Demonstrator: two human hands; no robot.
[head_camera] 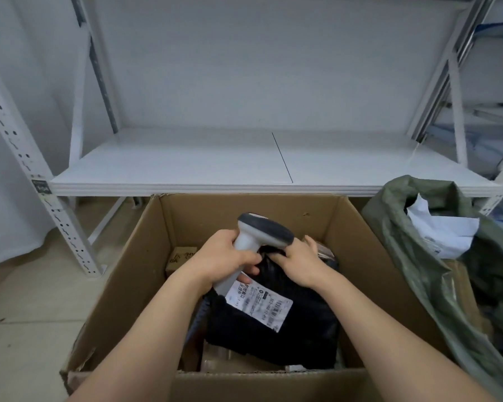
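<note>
Evidently scan prep: over cardboard box, left hand grips scanner handle; right hand pinches black parcel top edge, keeping label face-up, likely for reading.

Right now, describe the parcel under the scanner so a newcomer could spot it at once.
Start at the large open brown cardboard box in front of the white metal shelf. Inside sits a black plastic mailer bag, beneath the white-and-grey handheld barcode scanner. Alone among the brown packets around it, it is black with a white printed shipping label.
</note>
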